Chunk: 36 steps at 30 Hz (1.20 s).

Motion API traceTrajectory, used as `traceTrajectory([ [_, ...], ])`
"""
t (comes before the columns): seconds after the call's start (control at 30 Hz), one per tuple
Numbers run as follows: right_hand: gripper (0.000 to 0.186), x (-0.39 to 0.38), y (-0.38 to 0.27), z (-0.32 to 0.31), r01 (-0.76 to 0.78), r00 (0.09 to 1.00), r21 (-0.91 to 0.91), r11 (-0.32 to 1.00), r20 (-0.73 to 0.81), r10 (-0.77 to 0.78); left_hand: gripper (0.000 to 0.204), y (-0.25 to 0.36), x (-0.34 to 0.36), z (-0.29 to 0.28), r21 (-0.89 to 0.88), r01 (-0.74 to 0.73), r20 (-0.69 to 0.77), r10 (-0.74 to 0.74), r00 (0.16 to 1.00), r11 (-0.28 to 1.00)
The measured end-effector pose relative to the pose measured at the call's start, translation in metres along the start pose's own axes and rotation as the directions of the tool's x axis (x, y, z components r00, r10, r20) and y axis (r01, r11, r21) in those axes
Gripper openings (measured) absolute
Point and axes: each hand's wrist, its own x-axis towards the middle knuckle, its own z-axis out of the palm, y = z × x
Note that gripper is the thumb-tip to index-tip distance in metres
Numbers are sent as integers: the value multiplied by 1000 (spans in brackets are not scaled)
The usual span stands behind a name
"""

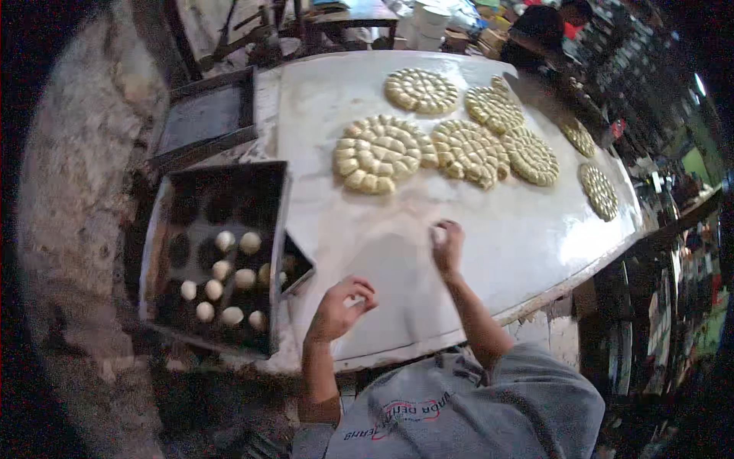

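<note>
My left hand (pixel 342 307) hovers over the near left part of the white table (pixel 505 256), its fingers curved with a gap to the thumb and nothing seen between them. Farther up and to the right, my right hand (pixel 448 245) has its fingers curled around a small pale spot; whether that is dough or the tabletop showing through, I cannot tell. Left of my left hand is a dark baking tray (pixel 281 206) holding several round dough balls (pixel 245 278). Beyond my hands lie round clusters of cut dough pieces, the nearest dough cluster (pixel 382 153) at centre left.
More dough rounds (pixel 421 90) lie across the far and right side of the table. Another dark tray (pixel 200 118) sits behind the first at the left. A person in dark clothing (pixel 539 34) is at the far right edge. A white bucket (pixel 428 24) stands beyond the table.
</note>
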Motion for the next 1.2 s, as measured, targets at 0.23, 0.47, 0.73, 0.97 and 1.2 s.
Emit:
traceTrajectory([
  [0.23, 6, -24, 225, -202, -509, 859, -319, 800, -250, 447, 36, -114, 230, 214, 80, 253, -31, -251, 967, 964],
  [0.47, 8, 21, 191, -178, -428, 902, -216, 878, -31, 432, 54, -240, 462, 261, 144, 501, -807, -192, 559, 854],
  [0.73, 12, 16, 211, -188, -371, 921, -176, 912, 62, 386, 53, -209, 467, 254, -933, 159, -159, -767, 621, 323],
  [0.97, 10, 7, 215, -182, -312, 938, -286, 906, 57, 341, 28, -167, 366, 287, -689, 398, -322, -748, 580, 606],
  [1.2, 33, -17, 158, -158, -478, 855, 289, 829, 368, 365, 22, -69, 146, 301, -465, 447, 131, -440, 888, 764],
])
